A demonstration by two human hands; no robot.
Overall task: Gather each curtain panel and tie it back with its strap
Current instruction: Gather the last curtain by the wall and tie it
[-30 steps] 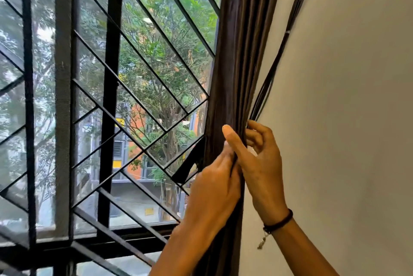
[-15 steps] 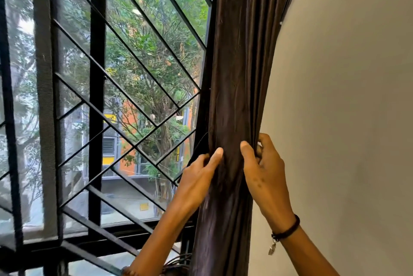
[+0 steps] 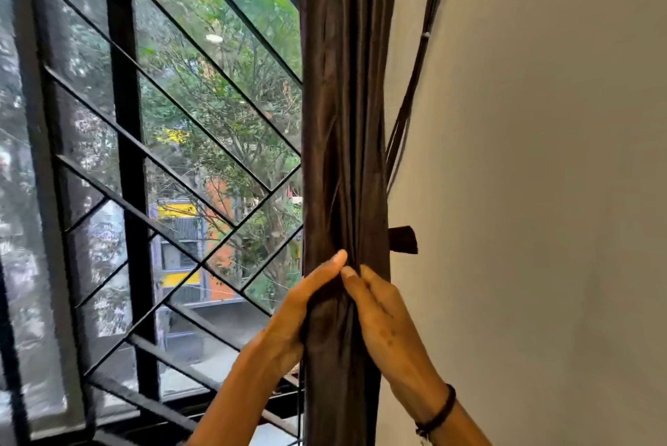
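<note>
A dark brown curtain panel [image 3: 344, 120] hangs bunched into a narrow column at the window's right edge. My left hand [image 3: 296, 315] grips the bundle from its left side, thumb laid across the front folds. My right hand [image 3: 386, 323] wraps it from the right, its thumb tip meeting the left thumb at the middle of the bundle. A short dark strap end [image 3: 403, 240] sticks out from behind the curtain against the wall, just above my right hand. Neither hand touches the strap.
A black metal window grille [image 3: 130, 164] with diagonal bars fills the left half. A plain beige wall [image 3: 541, 193] is on the right. Thin dark cords [image 3: 418, 77] hang along the wall beside the curtain.
My thumbs have closed toward each other across the front of the bundle and now touch. The strap end has come into view at the curtain's right edge.
</note>
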